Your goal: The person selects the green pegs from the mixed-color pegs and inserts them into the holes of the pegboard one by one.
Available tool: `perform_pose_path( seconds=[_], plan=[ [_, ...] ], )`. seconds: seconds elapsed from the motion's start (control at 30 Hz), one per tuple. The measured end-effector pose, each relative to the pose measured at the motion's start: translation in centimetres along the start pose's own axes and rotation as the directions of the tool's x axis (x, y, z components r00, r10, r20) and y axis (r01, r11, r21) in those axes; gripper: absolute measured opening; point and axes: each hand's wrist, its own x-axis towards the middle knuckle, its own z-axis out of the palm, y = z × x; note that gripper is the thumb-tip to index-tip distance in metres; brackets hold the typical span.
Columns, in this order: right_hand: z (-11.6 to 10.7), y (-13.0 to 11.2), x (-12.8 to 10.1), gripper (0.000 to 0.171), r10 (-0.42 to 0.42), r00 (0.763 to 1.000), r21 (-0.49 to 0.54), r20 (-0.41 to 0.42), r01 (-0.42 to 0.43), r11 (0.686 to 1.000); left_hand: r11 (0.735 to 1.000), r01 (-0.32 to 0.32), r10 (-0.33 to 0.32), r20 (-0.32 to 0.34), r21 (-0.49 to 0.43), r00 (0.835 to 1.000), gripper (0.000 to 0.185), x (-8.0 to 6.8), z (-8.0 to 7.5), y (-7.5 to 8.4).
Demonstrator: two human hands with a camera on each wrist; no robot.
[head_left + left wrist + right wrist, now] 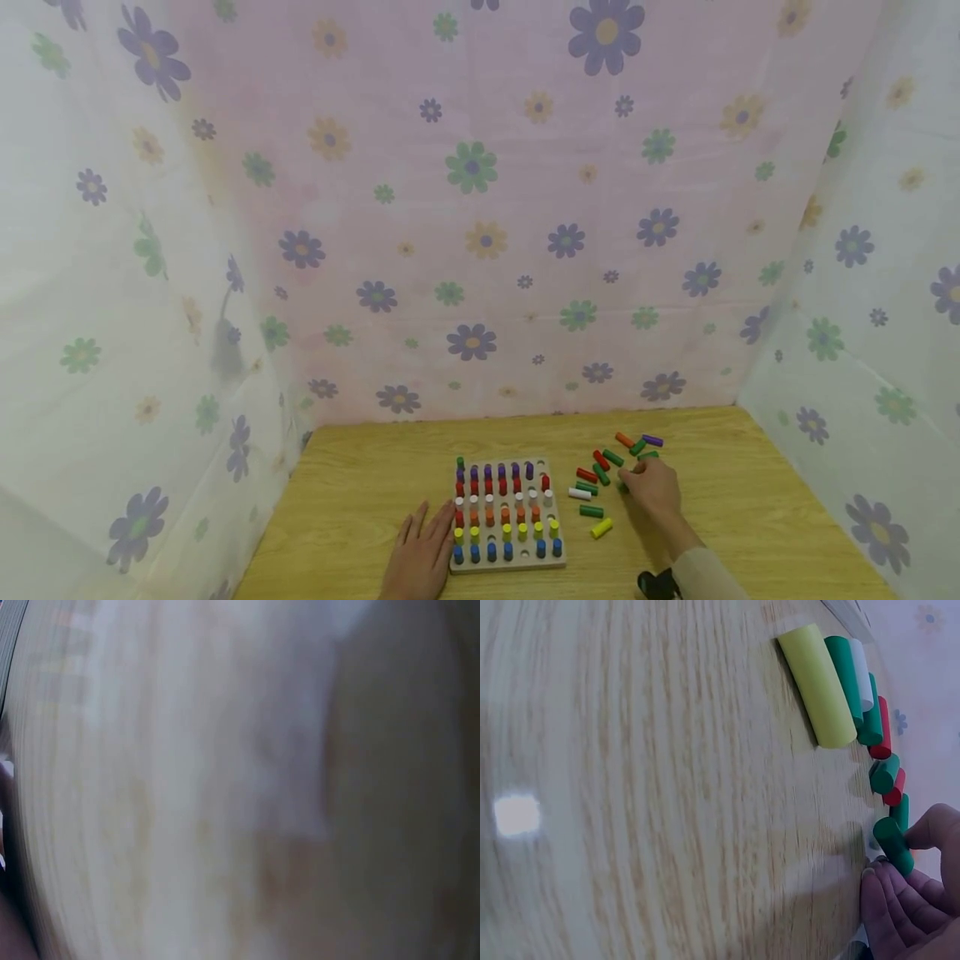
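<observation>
On the wood-grained counter (360,467) we see the right hand (654,492) over the loose pegs, right of the pegboard (510,567). Its fingers (922,904) are narrowed, pinching a green peg (894,845) that tilts between thumb and fingertips. We find the left hand (416,554) palm down with its fingers lightly spread, straight rather than gripping, the nearest ones against the board's left edge.

On the board we read the rows by colour, from the near side: blue pegs (491,552), yellow pegs (507,533), orange pegs (490,517), white pegs (519,502), red pegs (488,486) and purple pegs (502,472). A lone green one stands at the far left corner, and a red one stands at the left end of the orange row. Several holes show between pegs.

Loose around the right hand, we have more green, red, orange and purple pieces, a white peg (579,493) and a yellow peg (602,528), whose surface is plain solid colour up close. A pale sleeve (708,575) and a dark object (658,583) lie by the right wrist. Flower-printed cloth (525,200) hangs behind. Our left wrist view is mostly blur.
</observation>
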Motion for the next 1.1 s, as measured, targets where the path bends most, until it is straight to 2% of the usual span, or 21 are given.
perform_pose_path(
  seconds=[0.33, 0.57, 0.87, 1.1],
  plan=[
    [-0.5, 0.4, -0.4, 0.029, 0.026, 1.0, 0.136, -0.005, -0.025, 0.99, 1.0, -0.004, 0.004, -0.003, -0.01, 1.0, 0.056, 0.0, -0.1, 0.0],
    [-0.9, 0.8, -1.3, 0.03, 0.063, 0.996, 0.311, 0.065, -0.08, 0.947, 1.0, -0.026, 0.026, 0.003, -0.002, 1.0, 0.057, 0.0, -0.1, -0.2],
    [-1.2, 0.6, -1.8, 0.032, 0.048, 0.996, 0.379, 0.079, -0.075, 0.922, 0.999, -0.039, 0.039, -0.011, -0.005, 0.999, 0.054, -0.2, -0.2, 0.0],
    [-1.6, -0.1, -2.3, 0.037, 0.003, 0.995, 0.451, 0.1, -0.048, 0.891, 0.999, -0.036, 0.036, -0.004, -0.01, 0.999, 0.055, -0.2, -0.2, 0.0]
  ],
)
